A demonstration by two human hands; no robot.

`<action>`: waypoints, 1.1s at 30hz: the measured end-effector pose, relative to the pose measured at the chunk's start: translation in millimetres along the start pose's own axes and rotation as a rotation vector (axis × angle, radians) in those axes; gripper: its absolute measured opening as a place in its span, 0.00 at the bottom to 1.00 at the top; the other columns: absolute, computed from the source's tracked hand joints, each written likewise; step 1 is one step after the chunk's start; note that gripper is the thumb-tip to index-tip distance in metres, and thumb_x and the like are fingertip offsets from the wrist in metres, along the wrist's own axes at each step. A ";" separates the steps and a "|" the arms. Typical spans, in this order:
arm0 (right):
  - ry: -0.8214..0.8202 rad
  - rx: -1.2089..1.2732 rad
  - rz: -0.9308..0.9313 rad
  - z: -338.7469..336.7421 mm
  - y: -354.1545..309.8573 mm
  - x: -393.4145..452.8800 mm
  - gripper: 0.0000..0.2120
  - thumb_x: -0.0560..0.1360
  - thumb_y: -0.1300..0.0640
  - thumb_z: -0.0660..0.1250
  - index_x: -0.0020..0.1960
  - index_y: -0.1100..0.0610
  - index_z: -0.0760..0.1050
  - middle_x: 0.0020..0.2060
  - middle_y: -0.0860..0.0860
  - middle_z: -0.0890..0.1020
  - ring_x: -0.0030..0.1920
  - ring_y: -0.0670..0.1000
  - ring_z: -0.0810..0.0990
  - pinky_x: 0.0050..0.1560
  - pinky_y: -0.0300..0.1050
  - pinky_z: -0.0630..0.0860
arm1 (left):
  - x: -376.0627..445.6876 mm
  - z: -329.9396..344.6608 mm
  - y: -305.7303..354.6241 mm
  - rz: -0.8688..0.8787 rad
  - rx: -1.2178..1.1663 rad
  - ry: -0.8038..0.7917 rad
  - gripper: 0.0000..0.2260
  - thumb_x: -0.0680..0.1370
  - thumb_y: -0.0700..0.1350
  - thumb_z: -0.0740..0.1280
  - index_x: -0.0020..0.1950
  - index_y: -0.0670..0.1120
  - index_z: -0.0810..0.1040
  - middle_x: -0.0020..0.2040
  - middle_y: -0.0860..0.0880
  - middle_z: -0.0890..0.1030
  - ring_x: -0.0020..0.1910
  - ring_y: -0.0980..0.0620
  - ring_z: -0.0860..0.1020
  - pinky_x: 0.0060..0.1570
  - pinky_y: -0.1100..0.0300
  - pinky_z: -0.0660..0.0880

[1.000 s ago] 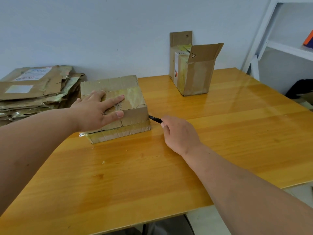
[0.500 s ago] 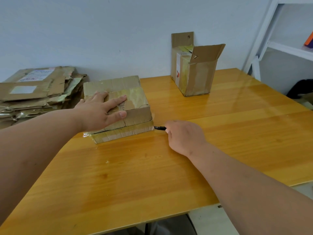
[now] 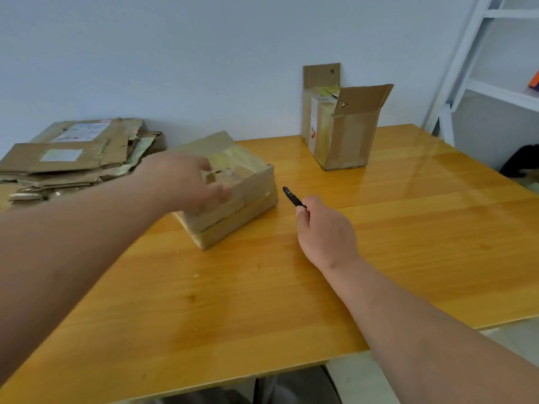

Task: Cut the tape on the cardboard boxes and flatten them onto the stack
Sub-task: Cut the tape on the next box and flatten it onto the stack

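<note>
A low, taped cardboard box [image 3: 248, 182] lies on the wooden table [image 3: 408, 243], turned with one corner toward me. My left hand [image 3: 186, 185] is blurred and lies over the box's near left side, fingers spread across its top. A black cutter [image 3: 293, 196] sticks out of my right hand [image 3: 323, 228], which grips it just right of the box; the tip is a little off the box's right edge. A taller box [image 3: 344, 135] with open flaps stands at the back. The stack of flattened cardboard [image 3: 73, 153] lies at the far left.
A white shelf frame [image 3: 478, 62] rises at the right beyond the table's corner. A dark bag [image 3: 522, 161] lies on the floor below it. The wall runs close behind the boxes and the stack.
The low box has been turned counterclockwise under my left hand, which has shifted across its top. My right hand has pulled the cutter back from the box's edge.
</note>
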State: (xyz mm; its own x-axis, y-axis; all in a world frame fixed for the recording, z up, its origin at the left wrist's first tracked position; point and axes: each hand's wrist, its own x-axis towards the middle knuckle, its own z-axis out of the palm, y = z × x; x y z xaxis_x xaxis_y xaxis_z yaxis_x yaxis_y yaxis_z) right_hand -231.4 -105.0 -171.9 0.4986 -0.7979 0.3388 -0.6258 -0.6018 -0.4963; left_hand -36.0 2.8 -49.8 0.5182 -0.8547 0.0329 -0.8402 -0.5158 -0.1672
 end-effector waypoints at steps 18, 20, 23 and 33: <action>-0.073 0.306 0.058 -2.5 -14.1 -21.0 0.14 0.84 0.54 0.52 0.55 0.56 0.75 0.38 0.49 0.77 0.36 0.48 0.74 0.35 0.43 0.68 | -5.6 5.6 -6.8 0.155 0.064 -0.003 0.26 0.75 0.70 0.48 0.72 0.67 0.63 0.67 0.54 0.68 0.59 0.51 0.74 0.57 0.51 0.68; -0.071 0.309 0.063 -5.1 -13.5 -23.4 0.15 0.84 0.54 0.52 0.59 0.57 0.76 0.42 0.50 0.79 0.40 0.50 0.76 0.38 0.47 0.72 | 1.5 7.9 4.1 0.134 0.136 0.075 0.27 0.77 0.68 0.46 0.71 0.61 0.68 0.64 0.50 0.71 0.60 0.48 0.74 0.55 0.50 0.71; -0.078 0.284 0.078 -6.7 -9.9 -26.3 0.15 0.84 0.54 0.51 0.60 0.55 0.76 0.44 0.48 0.78 0.40 0.47 0.73 0.40 0.42 0.67 | 4.4 17.6 13.1 0.182 0.019 0.020 0.35 0.74 0.71 0.47 0.71 0.51 0.69 0.69 0.47 0.70 0.65 0.44 0.71 0.60 0.47 0.70; -0.092 0.260 0.032 -0.1 -26.7 -36.7 0.13 0.83 0.57 0.51 0.42 0.54 0.67 0.32 0.47 0.69 0.31 0.47 0.67 0.32 0.42 0.60 | 4.7 25.9 26.4 0.204 0.189 -0.014 0.35 0.73 0.70 0.38 0.78 0.60 0.43 0.77 0.49 0.59 0.72 0.41 0.63 0.67 0.44 0.62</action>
State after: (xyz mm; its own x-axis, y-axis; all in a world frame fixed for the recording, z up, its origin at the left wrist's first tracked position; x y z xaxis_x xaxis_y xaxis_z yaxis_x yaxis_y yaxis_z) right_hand -233.0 -59.7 -171.0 0.5408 -0.8025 0.2519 -0.4726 -0.5377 -0.6983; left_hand -51.7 -13.3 -79.5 0.3447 -0.9381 -0.0335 -0.8833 -0.3121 -0.3499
